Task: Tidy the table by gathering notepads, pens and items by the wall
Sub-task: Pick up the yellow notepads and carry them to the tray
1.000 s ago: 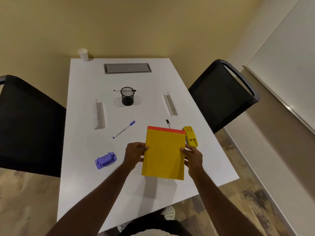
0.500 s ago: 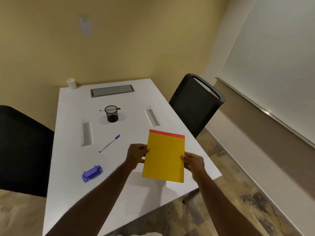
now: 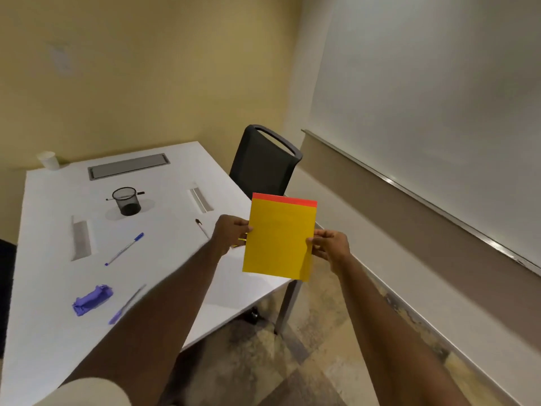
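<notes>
Both grips pinch the yellow notepad (image 3: 280, 237), left hand (image 3: 231, 234) and right hand (image 3: 330, 247) on its long side edges, holding it upright past the bench's (image 3: 175, 253) right edge; the wall end lies far left, nearer the left hand.

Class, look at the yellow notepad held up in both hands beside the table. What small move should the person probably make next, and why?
Probably carry the notepad toward the wall end of the table and set it down there. The left hand and right hand grip its side edges, holding it lifted off the table past the near right edge, while the pens and other items lie scattered, not yet gathered.
</notes>
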